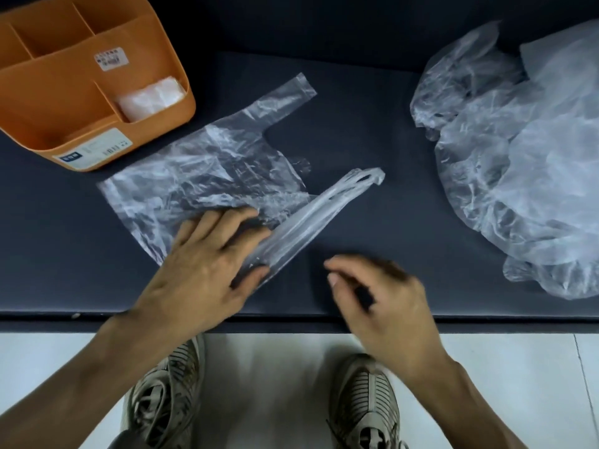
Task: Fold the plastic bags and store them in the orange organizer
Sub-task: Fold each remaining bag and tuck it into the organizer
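A clear plastic bag (207,163) lies spread flat on the dark table, its two handles pointing up and to the right. My left hand (207,264) presses its near edge with spread, straight fingers. My right hand (379,296) hovers blurred just right of the bag, fingers loosely curled, holding nothing. The orange organizer (64,92) stands at the far left with a folded bag (150,97) in its right compartment. A heap of loose clear bags (518,163) lies at the right.
The dark table (356,124) ends at a front edge near my hands. Below it are a pale floor and my two shoes (366,400).
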{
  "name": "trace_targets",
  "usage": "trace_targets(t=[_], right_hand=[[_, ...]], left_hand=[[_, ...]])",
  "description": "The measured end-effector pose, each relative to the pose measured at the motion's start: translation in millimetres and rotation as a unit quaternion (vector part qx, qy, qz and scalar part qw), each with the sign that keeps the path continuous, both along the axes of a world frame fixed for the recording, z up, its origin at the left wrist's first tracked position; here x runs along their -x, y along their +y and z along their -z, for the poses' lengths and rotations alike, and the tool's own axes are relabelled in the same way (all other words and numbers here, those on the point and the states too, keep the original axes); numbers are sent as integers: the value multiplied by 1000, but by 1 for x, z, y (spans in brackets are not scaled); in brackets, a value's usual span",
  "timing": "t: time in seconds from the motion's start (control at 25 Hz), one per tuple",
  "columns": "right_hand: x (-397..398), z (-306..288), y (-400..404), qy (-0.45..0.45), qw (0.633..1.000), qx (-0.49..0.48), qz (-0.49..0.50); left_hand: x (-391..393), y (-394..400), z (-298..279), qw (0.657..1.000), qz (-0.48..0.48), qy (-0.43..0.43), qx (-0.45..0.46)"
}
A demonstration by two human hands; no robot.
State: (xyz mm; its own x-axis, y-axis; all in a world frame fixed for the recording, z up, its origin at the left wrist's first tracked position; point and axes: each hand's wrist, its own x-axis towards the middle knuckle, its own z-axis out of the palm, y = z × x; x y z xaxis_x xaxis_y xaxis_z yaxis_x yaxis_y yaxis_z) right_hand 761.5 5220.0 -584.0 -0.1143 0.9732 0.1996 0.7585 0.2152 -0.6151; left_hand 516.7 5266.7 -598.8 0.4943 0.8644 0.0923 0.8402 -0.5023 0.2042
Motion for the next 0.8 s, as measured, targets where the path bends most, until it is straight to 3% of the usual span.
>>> trace_targets(t=[0.16, 0.24, 0.4, 0.52, 0.68, 0.8], right_hand=[[-25, -6, 43, 67, 979, 32, 188], [-35, -7, 68, 76, 969, 66, 226], [-34, -6, 97, 83, 964, 145, 206], [-31, -1, 100, 115, 963, 145, 197], [-31, -5, 102, 292, 917, 148, 227], [-29, -6, 104, 385, 890, 172, 174]], left_hand=[[8, -12, 4, 997, -54, -34, -42], [9, -21, 9, 997, -61, -33, -19], [14, -25, 20, 997, -71, -22, 17], [14, -23, 23, 997, -62, -8, 35], [15, -22, 22, 997, -60, 3, 43], [17, -22, 23, 997, -57, 7, 45]])
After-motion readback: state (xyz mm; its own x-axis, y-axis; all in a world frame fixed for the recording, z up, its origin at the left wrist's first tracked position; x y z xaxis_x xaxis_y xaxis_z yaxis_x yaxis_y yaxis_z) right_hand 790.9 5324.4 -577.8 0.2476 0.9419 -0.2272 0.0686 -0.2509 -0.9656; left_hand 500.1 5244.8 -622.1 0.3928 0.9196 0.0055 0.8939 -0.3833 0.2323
